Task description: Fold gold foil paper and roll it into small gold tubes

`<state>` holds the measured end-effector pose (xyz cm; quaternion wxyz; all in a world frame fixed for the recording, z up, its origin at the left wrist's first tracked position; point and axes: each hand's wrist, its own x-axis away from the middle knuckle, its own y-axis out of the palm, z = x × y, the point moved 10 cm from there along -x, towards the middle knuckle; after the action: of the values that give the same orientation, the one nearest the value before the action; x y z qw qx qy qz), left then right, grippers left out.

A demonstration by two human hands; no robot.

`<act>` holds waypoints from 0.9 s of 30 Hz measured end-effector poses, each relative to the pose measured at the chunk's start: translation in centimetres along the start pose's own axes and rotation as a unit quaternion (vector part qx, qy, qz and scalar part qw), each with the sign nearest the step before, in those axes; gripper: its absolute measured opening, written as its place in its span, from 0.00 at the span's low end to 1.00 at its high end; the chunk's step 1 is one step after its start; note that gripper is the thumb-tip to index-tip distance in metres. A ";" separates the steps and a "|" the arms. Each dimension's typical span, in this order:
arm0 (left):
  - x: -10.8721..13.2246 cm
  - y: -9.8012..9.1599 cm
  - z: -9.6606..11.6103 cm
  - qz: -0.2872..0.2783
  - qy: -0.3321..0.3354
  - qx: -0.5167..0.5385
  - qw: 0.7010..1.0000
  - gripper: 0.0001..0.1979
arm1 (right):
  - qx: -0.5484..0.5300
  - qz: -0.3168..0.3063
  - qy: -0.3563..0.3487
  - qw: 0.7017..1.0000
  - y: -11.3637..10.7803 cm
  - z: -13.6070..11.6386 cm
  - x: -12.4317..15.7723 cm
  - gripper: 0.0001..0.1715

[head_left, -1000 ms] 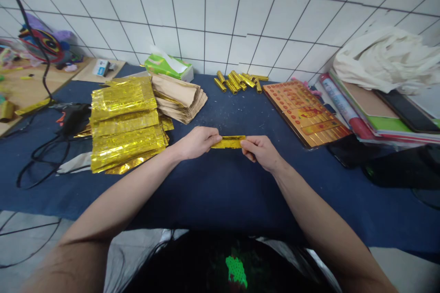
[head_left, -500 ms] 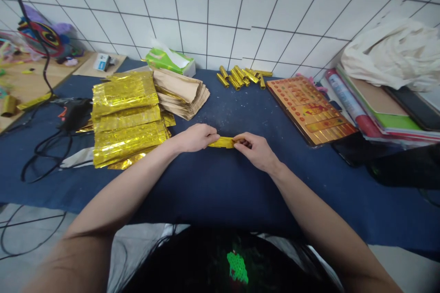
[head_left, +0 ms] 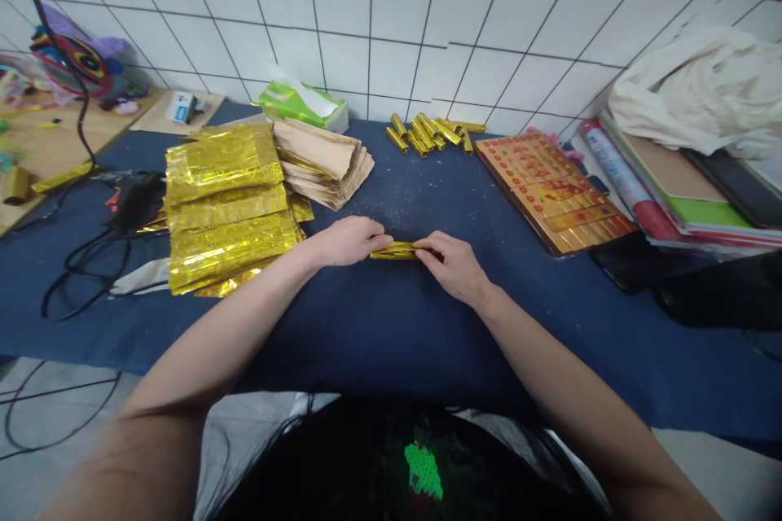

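Between my hands, just above or on the blue cloth, is a narrow folded strip of gold foil paper (head_left: 394, 251). My left hand (head_left: 358, 242) pinches its left end between thumb and fingers. At the other end my right hand (head_left: 449, 260) grips it in a similar pinch. To the left lie overlapping stacks of gold foil sheets (head_left: 229, 212), and beside them a stack of brown paper sheets (head_left: 323, 159). Several rolled gold paper tubes (head_left: 431, 133) rest in a loose group by the wall.
A red and gold patterned board (head_left: 553, 191) lies at right, near a pile of books (head_left: 690, 203) under a white cloth bag (head_left: 702, 98). A green tissue pack (head_left: 299, 104) stands at the wall. Black cables (head_left: 85, 260) coil at left.
The gold foil paper has turned or folded between my fingers; its layered edge now faces me and it looks narrower. Both hands keep nearly the same place.
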<state>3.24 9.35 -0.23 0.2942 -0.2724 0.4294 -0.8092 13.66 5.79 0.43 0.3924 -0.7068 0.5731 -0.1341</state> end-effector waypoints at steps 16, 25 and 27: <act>3.7 0.4 3.5 0.118 0.107 -0.242 0.957 0.08 | 0.066 -0.005 0.025 0.997 -0.2 0.1 -1.1 0.10; 3.0 1.4 2.4 0.127 0.115 -0.266 0.949 0.11 | 0.066 0.075 0.047 0.994 -2.4 -0.4 -0.2 0.09; 3.0 1.3 2.4 0.135 0.117 -0.267 0.947 0.11 | 0.093 0.080 0.008 0.992 -2.7 -2.1 0.3 0.09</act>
<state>3.18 5.29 0.38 0.2645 -0.1836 0.6942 -0.6437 14.32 4.76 3.58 0.4614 -0.6178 0.6161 -0.1605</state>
